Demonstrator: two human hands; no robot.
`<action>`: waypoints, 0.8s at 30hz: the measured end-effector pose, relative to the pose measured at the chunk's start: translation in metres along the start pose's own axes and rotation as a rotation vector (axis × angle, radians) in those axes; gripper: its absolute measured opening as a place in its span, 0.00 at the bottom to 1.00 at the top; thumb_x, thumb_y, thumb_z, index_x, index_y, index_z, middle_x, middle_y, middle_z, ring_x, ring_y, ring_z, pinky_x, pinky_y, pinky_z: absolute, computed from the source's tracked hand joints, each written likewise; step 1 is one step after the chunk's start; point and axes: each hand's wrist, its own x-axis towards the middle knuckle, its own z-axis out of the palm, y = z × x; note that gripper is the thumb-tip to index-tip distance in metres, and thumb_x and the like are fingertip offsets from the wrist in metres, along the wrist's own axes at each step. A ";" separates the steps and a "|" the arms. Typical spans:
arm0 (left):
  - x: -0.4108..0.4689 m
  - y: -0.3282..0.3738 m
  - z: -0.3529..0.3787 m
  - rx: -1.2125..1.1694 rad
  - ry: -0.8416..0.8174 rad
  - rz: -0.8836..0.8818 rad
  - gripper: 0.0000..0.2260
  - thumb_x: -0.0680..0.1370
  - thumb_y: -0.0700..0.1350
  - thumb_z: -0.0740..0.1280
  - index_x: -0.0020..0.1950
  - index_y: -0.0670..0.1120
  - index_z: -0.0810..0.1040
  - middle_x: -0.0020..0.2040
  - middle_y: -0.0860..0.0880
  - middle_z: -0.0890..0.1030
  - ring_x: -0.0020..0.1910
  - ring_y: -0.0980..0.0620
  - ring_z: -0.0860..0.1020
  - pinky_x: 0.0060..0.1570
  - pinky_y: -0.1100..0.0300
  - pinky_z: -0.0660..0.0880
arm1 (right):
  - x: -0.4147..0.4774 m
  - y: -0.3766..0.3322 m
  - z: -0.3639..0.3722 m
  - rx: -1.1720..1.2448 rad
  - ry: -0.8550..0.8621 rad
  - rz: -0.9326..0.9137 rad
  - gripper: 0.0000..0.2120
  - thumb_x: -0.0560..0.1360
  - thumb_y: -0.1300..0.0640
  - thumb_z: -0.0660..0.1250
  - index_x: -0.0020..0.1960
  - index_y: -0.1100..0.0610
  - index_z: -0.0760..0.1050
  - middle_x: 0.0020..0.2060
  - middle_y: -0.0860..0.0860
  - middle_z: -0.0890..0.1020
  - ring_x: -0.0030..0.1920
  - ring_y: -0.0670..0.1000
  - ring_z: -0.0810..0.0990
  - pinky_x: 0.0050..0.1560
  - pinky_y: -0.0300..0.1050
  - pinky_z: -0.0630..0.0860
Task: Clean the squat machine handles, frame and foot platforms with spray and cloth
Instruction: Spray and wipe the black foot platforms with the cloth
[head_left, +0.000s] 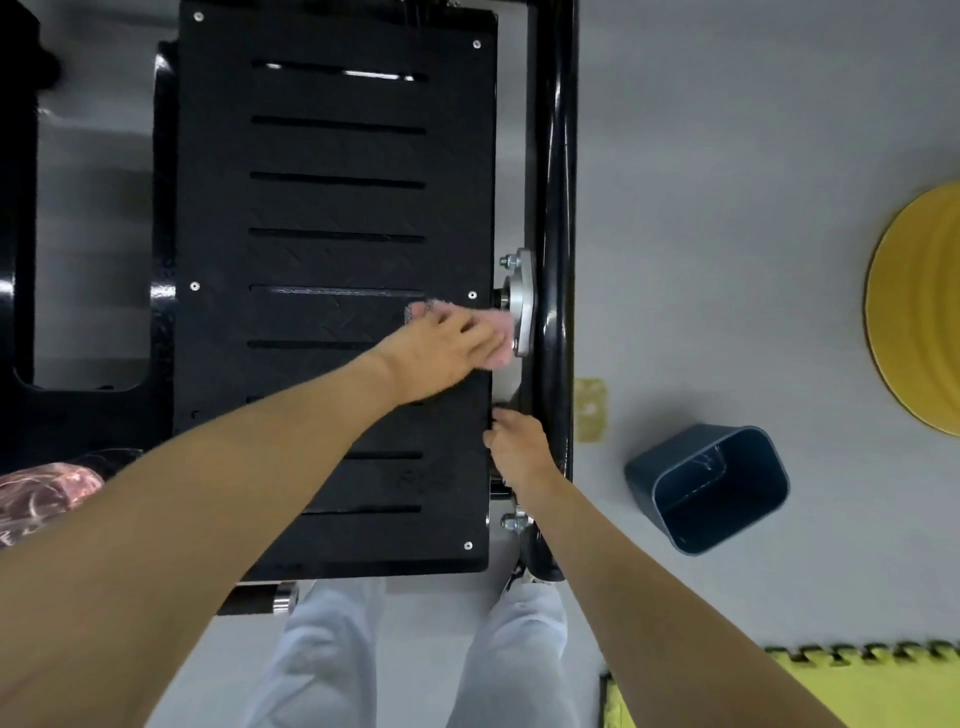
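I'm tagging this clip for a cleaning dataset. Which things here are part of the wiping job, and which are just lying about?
In use: pink cloth under the left hand; black foot platform, its edge gripped by the right hand; black frame tube.

Lying about: blue-grey bin; yellow disc; yellow foam mat.

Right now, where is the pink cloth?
In the head view, the pink cloth lies under the left hand at the right edge of the foot platform, beside the silver bracket.

A gym floor — black machine foot platform (332, 291), yellow weight plate (919, 306), interlocking foam mat (878, 691).
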 end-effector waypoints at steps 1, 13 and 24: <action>0.005 -0.011 -0.005 -0.060 -0.033 -0.142 0.37 0.75 0.37 0.65 0.77 0.39 0.46 0.70 0.38 0.59 0.63 0.39 0.67 0.58 0.44 0.73 | 0.000 0.001 0.001 0.023 -0.011 0.011 0.15 0.75 0.73 0.58 0.57 0.62 0.76 0.51 0.61 0.81 0.54 0.63 0.79 0.58 0.56 0.76; -0.039 0.047 0.000 -0.201 -0.087 0.064 0.35 0.77 0.38 0.59 0.78 0.42 0.41 0.68 0.41 0.60 0.64 0.40 0.64 0.63 0.43 0.67 | 0.002 0.006 -0.004 -0.070 0.064 0.012 0.13 0.77 0.68 0.56 0.51 0.63 0.79 0.34 0.51 0.76 0.32 0.47 0.70 0.31 0.39 0.67; -0.041 0.058 0.001 -0.569 -0.175 -0.562 0.34 0.77 0.40 0.61 0.78 0.48 0.46 0.66 0.41 0.60 0.63 0.40 0.65 0.58 0.46 0.69 | -0.003 0.005 0.001 -0.207 0.029 -0.067 0.19 0.74 0.72 0.56 0.61 0.61 0.76 0.49 0.53 0.81 0.50 0.53 0.80 0.46 0.40 0.79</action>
